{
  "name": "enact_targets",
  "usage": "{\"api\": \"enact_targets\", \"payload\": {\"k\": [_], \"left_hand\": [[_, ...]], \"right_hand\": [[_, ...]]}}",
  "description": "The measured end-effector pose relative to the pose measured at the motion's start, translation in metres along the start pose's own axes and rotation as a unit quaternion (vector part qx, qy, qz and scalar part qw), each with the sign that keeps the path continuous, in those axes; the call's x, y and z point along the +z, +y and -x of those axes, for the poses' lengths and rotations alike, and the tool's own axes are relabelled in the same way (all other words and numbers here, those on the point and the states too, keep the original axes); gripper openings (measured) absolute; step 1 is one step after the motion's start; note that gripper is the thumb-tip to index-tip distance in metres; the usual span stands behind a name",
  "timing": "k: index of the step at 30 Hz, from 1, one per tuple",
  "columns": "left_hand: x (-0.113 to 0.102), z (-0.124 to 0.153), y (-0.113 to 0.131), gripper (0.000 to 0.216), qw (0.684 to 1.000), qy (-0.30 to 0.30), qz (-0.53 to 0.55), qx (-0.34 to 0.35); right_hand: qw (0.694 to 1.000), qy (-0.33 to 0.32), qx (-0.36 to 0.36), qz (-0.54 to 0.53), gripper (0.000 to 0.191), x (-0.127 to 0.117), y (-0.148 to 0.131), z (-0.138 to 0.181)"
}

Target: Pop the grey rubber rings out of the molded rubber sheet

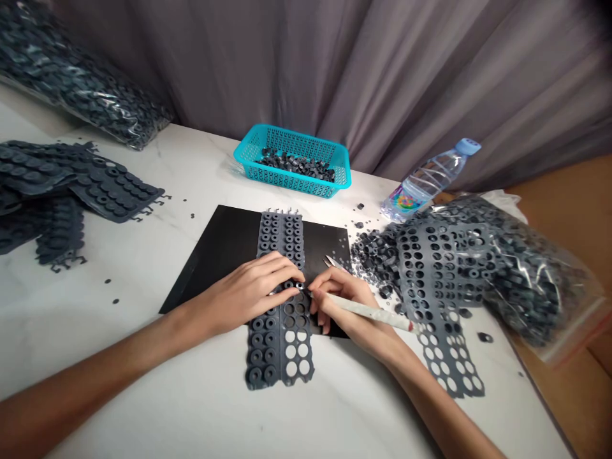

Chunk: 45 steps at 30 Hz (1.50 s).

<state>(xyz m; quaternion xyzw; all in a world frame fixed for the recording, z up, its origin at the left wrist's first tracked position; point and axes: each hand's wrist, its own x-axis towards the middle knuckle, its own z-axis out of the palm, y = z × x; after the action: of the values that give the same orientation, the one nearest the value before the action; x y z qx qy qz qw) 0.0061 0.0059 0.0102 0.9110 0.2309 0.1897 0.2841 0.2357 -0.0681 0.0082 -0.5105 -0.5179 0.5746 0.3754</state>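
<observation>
- Head view: right hand (349,299) grasps a pen-like tool (370,309), tip at a ring (299,286) in the dark sheet (280,350); I'd guess that low grip is for fine control.
- Left hand (248,287) lies across the sheet, probably steadying it; whether it pinches anything, I cannot tell.
- Sheet crosses the black board (205,261), likely a work surface, near end overhanging onto the table (191,395).
- Beyond: teal basket (291,182), seemingly keeping small parts (296,167) contained.

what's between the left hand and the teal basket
From the left hand, the head view shows the dark sheet's studded far part on the black board, then white tabletop up to the teal basket.
</observation>
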Motion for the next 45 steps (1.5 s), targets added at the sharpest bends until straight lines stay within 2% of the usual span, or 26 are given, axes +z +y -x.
{"api": "enact_targets", "payload": {"k": [4, 13, 21, 24, 27, 30, 31, 33, 35, 37, 40, 42, 45], "left_hand": [[0.002, 0.0, 0.002, 0.013, 1.0, 0.012, 0.002, -0.028], [0.003, 0.0, 0.0, 0.014, 1.0, 0.014, 0.001, -0.018], [0.002, -0.001, -0.002, 0.017, 1.0, 0.015, -0.004, -0.005], [0.001, -0.002, 0.003, 0.021, 0.998, 0.002, -0.056, 0.0], [0.006, -0.002, 0.01, 0.021, 0.986, -0.015, -0.167, 0.015], [0.013, -0.001, 0.015, 0.025, 0.974, -0.008, -0.218, 0.054], [0.013, -0.001, 0.017, 0.025, 0.977, 0.012, -0.202, 0.073], [0.009, -0.004, 0.019, 0.021, 0.985, 0.098, -0.121, 0.069], [-0.001, -0.007, 0.021, 0.013, 0.977, 0.211, 0.016, -0.017], [-0.013, -0.01, 0.021, 0.014, 0.941, 0.26, 0.18, -0.118], [-0.023, -0.009, 0.018, 0.021, 0.881, 0.216, 0.377, -0.187], [-0.023, -0.005, 0.017, 0.021, 0.852, 0.173, 0.441, -0.22], [-0.017, 0.001, 0.021, 0.024, 0.818, 0.098, 0.498, -0.27]], "right_hand": [[1.0, 0.006, -0.001, -0.004, 0.006, 0.001, 0.0, -0.001], [1.0, 0.009, -0.018, 0.008, 0.016, 0.001, 0.002, 0.0], [1.0, 0.006, -0.006, 0.02, 0.008, 0.0, 0.002, -0.001], [0.999, 0.015, -0.011, 0.028, 0.005, 0.002, 0.001, -0.001], [0.998, 0.027, -0.019, 0.048, 0.006, 0.005, 0.002, 0.0], [0.995, 0.042, -0.029, 0.088, 0.009, 0.007, 0.002, 0.001], [0.993, 0.047, -0.031, 0.101, 0.01, 0.008, 0.003, 0.001], [0.992, 0.055, -0.028, 0.113, 0.011, 0.009, 0.003, 0.002], [0.993, 0.058, -0.022, 0.103, 0.011, 0.009, 0.003, 0.002], [0.996, 0.053, -0.014, 0.069, 0.009, 0.008, 0.003, 0.002], [0.999, 0.041, -0.008, -0.009, 0.009, 0.006, 0.002, 0.001], [0.998, 0.051, -0.014, -0.043, 0.016, 0.004, 0.002, 0.001], [0.995, 0.089, -0.041, -0.028, 0.021, 0.002, 0.002, 0.001]]}}
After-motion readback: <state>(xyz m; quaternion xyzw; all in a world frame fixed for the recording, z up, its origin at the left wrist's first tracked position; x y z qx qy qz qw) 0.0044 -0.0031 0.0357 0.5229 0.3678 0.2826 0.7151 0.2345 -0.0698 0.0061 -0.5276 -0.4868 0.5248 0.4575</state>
